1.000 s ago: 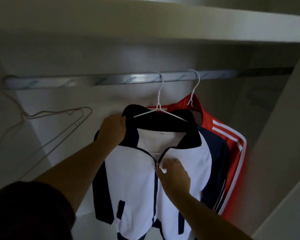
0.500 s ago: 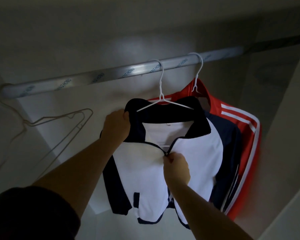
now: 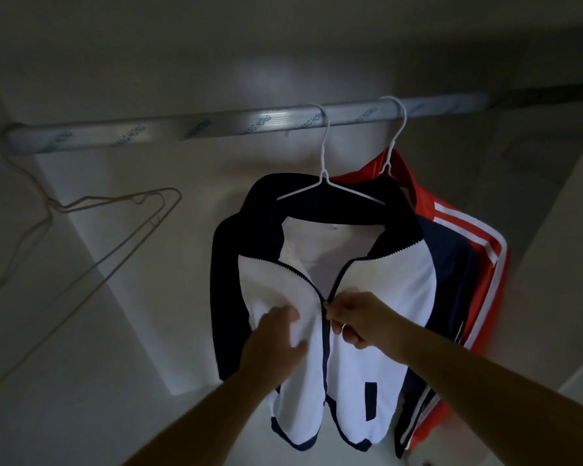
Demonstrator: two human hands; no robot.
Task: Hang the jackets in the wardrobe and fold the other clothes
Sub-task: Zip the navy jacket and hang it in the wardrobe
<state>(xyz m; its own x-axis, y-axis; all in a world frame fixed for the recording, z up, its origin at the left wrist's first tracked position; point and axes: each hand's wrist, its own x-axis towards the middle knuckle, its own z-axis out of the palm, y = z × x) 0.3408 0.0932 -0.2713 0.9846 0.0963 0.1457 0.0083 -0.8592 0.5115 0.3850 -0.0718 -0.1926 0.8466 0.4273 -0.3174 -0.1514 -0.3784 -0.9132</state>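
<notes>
The right hand (image 3: 354,322) is pinching the zipper pull (image 3: 325,302) between thumb and curled fingers, at chest height on the white and navy jacket (image 3: 384,297). Just left of it, across the zip line, the left hand (image 3: 273,338) is gripping a bunched fold of the jacket's white front panel; this hand is blurred, so its finger positions are unclear. Above both hands the zip is lying open to the navy collar. The jacket is hanging on a white hanger (image 3: 323,183) hooked over the wardrobe rail (image 3: 216,124), well above the hands. Behind it, to the right of the right hand, a red jacket (image 3: 423,196) with white stripes is hanging from a second hanger (image 3: 396,129), touching the first jacket. Far left of the left hand, bare wire hangers (image 3: 115,243) are dangling tilted from the rail's end.
</notes>
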